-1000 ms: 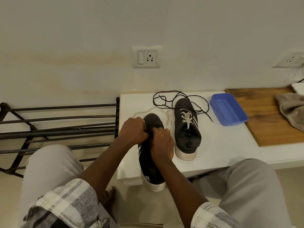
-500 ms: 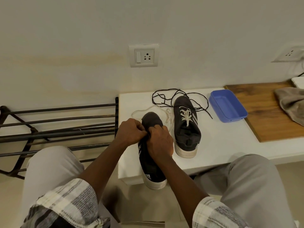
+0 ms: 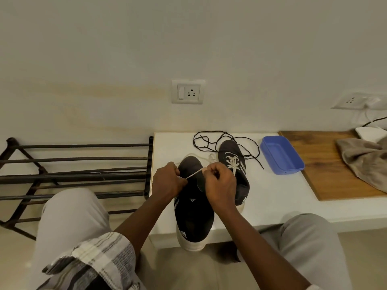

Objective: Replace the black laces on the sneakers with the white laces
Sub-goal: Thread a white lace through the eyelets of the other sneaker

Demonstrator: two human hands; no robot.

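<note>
Pale wall with a socket plate (image 3: 188, 92) backs the low white table (image 3: 272, 206) where you sit, knees either side of the work. Your near sneaker (image 3: 193, 212) lies toe-away, with its heel hanging over the table's front edge. That likely brings the eyelets close under your hands and gives your wrists room.

Your left hand (image 3: 166, 183) and right hand (image 3: 222, 185) are both curled, each pinching the white lace (image 3: 193, 174). It runs taut between them, across the throat of the shoe near the toe. Tension like that suggests you are drawing it through the lowest eyelets and evening the two ends. I cannot tell which eyelet it passes through, since your fingers cover them. Its loose tail trails on the table just beyond the toe.

Beside it on your right, the far sneaker (image 3: 230, 149) already carries white lacing, so by my reckoning you are on the second shoe. The black laces (image 3: 209, 139) lie in a loose tangle around that shoe's toe, pushed to the back where they cannot snag your threading.

A blue tray (image 3: 280, 155) sits further right, near a wooden board (image 3: 335, 174) with a cloth (image 3: 364, 162) on it. A metal rack (image 3: 73, 176) stands to your left.
</note>
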